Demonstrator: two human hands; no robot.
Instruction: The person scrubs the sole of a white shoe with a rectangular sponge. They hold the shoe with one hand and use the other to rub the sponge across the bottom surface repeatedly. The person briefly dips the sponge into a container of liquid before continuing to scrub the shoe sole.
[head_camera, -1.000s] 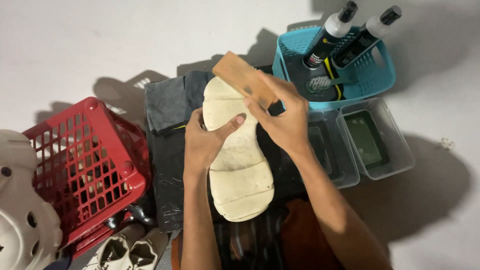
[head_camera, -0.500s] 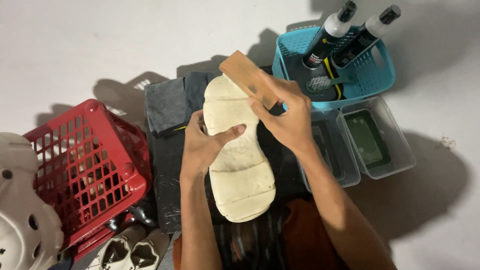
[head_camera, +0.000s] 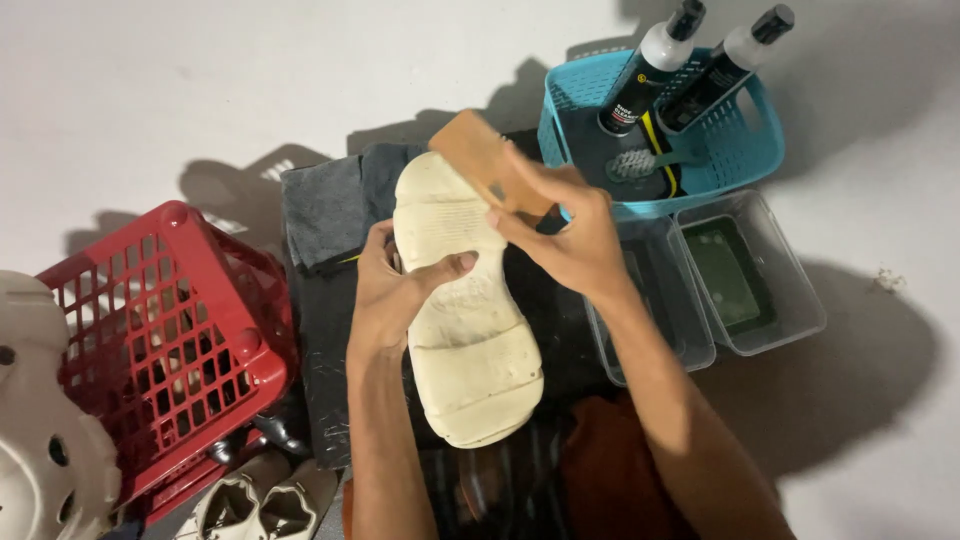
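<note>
Head: sole (head_camera: 470, 330) in left hand (head_camera: 385, 295)

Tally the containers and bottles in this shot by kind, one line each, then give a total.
Red baskets: 1
Teal baskets: 1
Clear plastic tubs: 2, the left tub and the right tub
Black-capped bottles: 2, the left bottle and the right bottle, both in the teal basket
Total: 6
</note>
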